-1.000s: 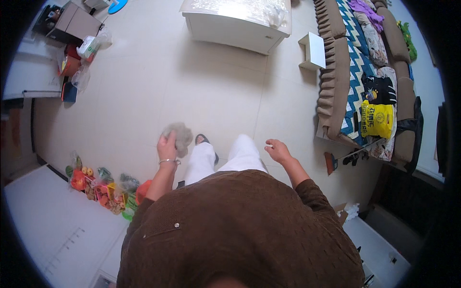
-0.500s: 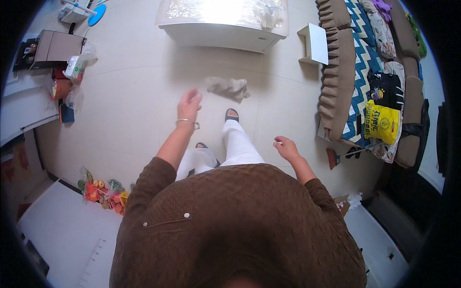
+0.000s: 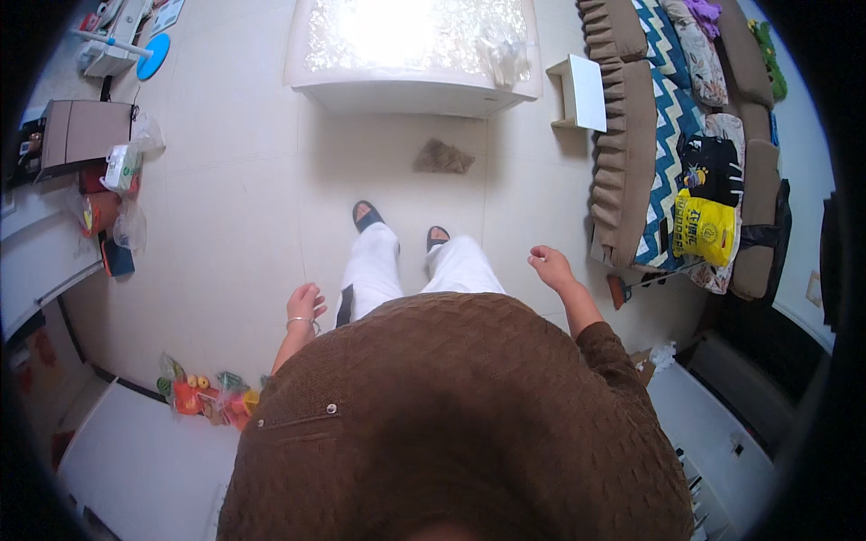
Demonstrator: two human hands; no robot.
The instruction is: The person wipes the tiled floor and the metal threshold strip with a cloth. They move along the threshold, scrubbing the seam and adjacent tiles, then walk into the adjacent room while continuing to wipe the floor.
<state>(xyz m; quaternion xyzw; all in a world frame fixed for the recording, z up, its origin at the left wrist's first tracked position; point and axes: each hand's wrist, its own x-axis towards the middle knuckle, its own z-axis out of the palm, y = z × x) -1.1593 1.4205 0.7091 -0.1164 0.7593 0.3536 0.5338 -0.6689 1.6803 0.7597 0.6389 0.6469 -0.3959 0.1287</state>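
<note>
My left hand (image 3: 305, 303) hangs beside my left thigh, holding nothing, fingers loosely curled, a bracelet on the wrist. Out to the side, my right hand (image 3: 548, 265) is loosely closed and also holds nothing. A crumpled brownish-grey cloth (image 3: 442, 158) lies on the pale tiled floor ahead of my feet, close to the low white table (image 3: 410, 88). I stand in white trousers and dark sandals.
A brown sofa (image 3: 631, 135) with patterned cover, cushions and a yellow bag (image 3: 702, 233) runs along the right. A small white stool (image 3: 582, 90) stands by it. Boxes and plastic bags (image 3: 117, 171) clutter the left; colourful packets (image 3: 203, 397) lie by a white cabinet (image 3: 144, 460).
My left hand held the cloth, swung up and released it. The cloth flew forward and now lies on the floor near the table. The left hand has dropped back to my side.
</note>
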